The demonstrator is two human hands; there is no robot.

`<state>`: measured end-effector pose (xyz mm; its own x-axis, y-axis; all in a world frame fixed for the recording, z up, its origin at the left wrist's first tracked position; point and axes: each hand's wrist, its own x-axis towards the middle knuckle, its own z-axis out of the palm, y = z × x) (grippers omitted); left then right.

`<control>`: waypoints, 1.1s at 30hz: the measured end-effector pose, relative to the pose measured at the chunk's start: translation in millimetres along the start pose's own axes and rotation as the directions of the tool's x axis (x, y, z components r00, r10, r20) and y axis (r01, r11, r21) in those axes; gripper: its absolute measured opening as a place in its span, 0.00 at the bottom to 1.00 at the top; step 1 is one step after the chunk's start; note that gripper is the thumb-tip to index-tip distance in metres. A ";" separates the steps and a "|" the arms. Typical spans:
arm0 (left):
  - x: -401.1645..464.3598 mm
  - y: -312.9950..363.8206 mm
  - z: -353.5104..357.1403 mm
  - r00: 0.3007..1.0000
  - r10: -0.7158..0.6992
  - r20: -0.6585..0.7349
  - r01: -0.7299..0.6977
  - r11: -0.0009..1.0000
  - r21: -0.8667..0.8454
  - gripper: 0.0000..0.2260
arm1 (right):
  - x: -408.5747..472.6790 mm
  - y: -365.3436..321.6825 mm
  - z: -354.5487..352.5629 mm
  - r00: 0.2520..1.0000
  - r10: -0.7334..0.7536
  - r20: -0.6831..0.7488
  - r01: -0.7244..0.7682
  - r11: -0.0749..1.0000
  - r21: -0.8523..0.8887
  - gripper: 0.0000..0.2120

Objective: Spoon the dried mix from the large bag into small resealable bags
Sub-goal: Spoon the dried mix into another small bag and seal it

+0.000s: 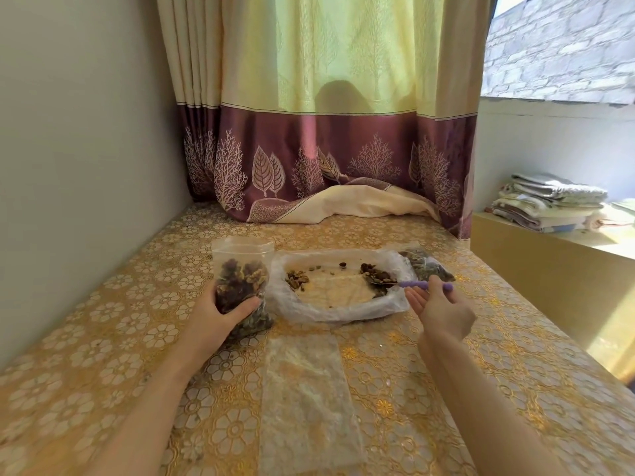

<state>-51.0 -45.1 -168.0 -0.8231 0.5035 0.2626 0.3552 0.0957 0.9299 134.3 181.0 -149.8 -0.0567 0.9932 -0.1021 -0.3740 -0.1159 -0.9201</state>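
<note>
The large clear bag (338, 305) lies opened flat on the table, with small heaps of dried mix (376, 273) left inside. My left hand (220, 312) grips a small resealable bag (240, 274) that stands upright, open at the top and well filled with mix. My right hand (438, 305) pinches the purple handle of a spoon (417, 285); its bowl sits in the heap at the large bag's right side, loaded with mix. Another filled small bag (427, 264) lies behind that hand.
A flat empty plastic bag (307, 400) lies on the gold floral tablecloth (103, 324) near me. A wall runs along the left, a curtain (326, 159) hangs behind. A ledge with folded towels (549, 202) stands at the right.
</note>
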 end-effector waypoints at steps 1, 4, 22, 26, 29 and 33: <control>0.1 -0.2 -0.1 1.000 0.004 0.000 -0.004 1.000 -0.001 0.27 | -0.6 0.9 0.0 1.000 0.000 0.002 0.000 1.000 -0.002 0.11; 1.3 -1.0 0.1 1.000 0.022 0.003 -0.022 1.000 0.007 0.24 | -2.3 3.3 -3.2 0.999 0.029 0.023 -0.030 0.999 0.040 0.10; -1.9 2.1 -0.6 1.000 0.024 0.011 -0.024 1.000 0.006 0.26 | -21.8 -14.3 -6.5 0.967 0.023 0.254 -0.044 0.996 0.078 0.10; -3.1 3.7 -1.2 1.000 0.016 0.027 -0.016 1.000 -0.005 0.29 | -36.8 -34.9 12.4 0.951 -0.020 0.309 -0.016 0.994 0.112 0.09; -3.0 4.2 -1.9 0.999 0.012 0.040 -0.011 1.000 -0.022 0.29 | -51.9 -48.7 29.6 0.911 -0.050 0.410 -0.009 0.990 0.140 0.11; -3.6 5.0 -2.1 0.998 -0.011 0.068 0.015 0.999 -0.053 0.26 | -74.5 -59.4 49.7 0.823 -0.083 0.562 0.009 0.991 0.133 0.16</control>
<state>-47.1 -48.2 -163.7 -0.7949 0.5598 0.2339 0.3191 0.0578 0.9460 114.7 113.2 -68.8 -0.5358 0.8192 0.2045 -0.4944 -0.1080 -0.8625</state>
